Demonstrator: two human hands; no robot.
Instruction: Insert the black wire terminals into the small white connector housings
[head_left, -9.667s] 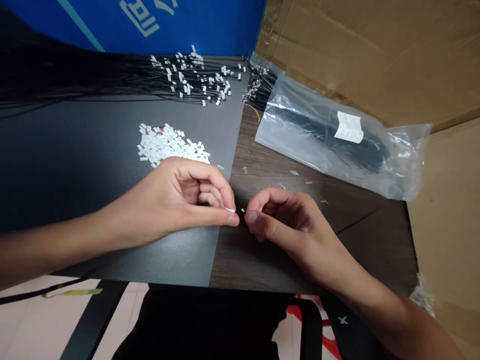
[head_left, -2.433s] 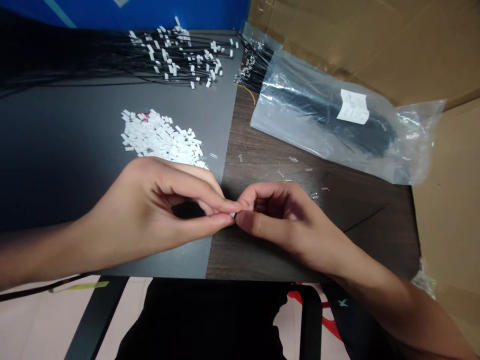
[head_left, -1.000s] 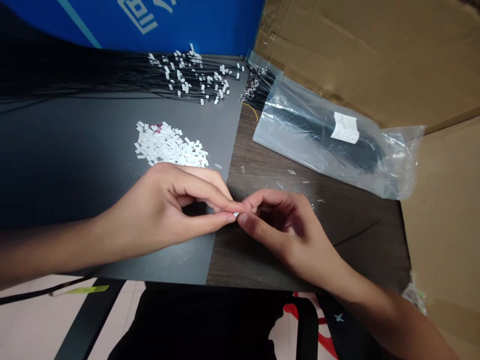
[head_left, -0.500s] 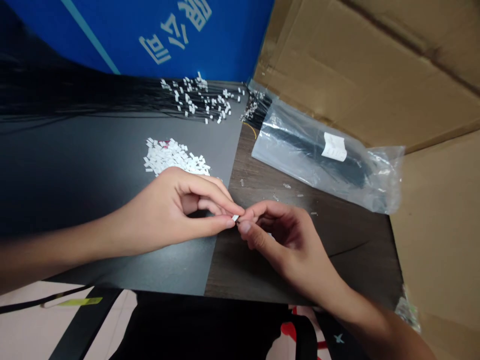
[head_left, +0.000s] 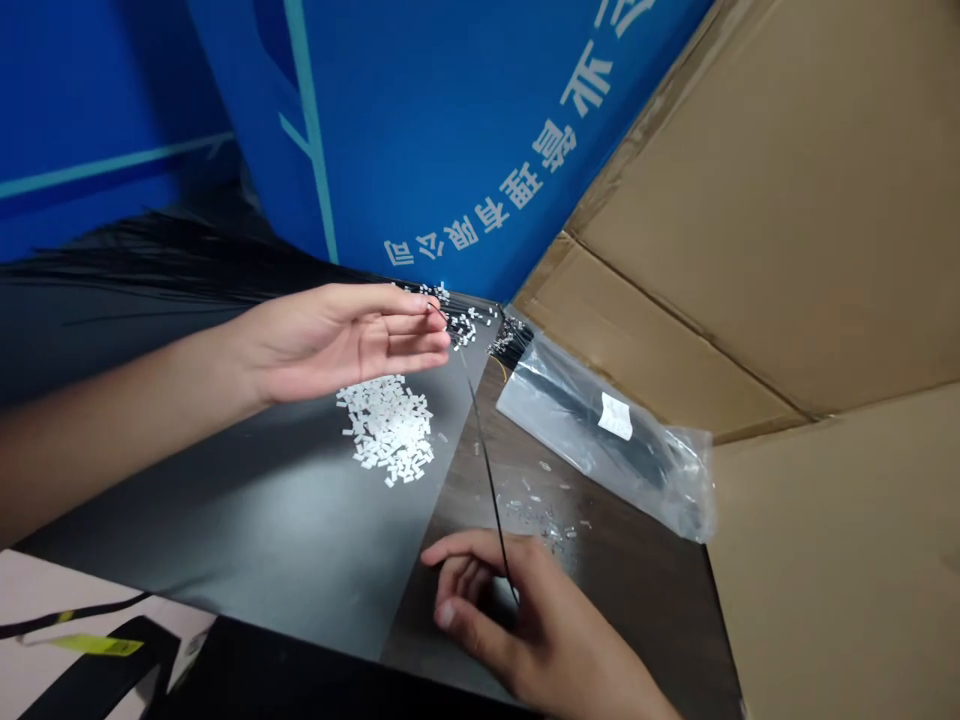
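My left hand (head_left: 352, 340) is raised over the table with its fingers stretched out. A thin black wire (head_left: 487, 465) is pinched at its top fingertips. From there the wire hangs down to the right and passes across my right hand (head_left: 517, 610), ending in the crook behind its index finger. That right hand is low over the brown tabletop, thumb and index finger apart, the other fingers curled; no grip on the wire shows. Below my left hand lies a pile of small white tags (head_left: 390, 430). Behind its fingertips are black wires with white ends (head_left: 461, 325), partly hidden.
A clear plastic bag (head_left: 592, 420) of black wires lies at the right, its open end showing bare tips. Small clear pieces (head_left: 551, 520) are scattered on the brown surface. Cardboard (head_left: 750, 200) walls the right side, and a blue panel (head_left: 420, 130) stands behind.
My hands have moved apart from their meeting point, the left up and leftward, the right downward. The black wire now stretches between them. The camera view has tilted up.
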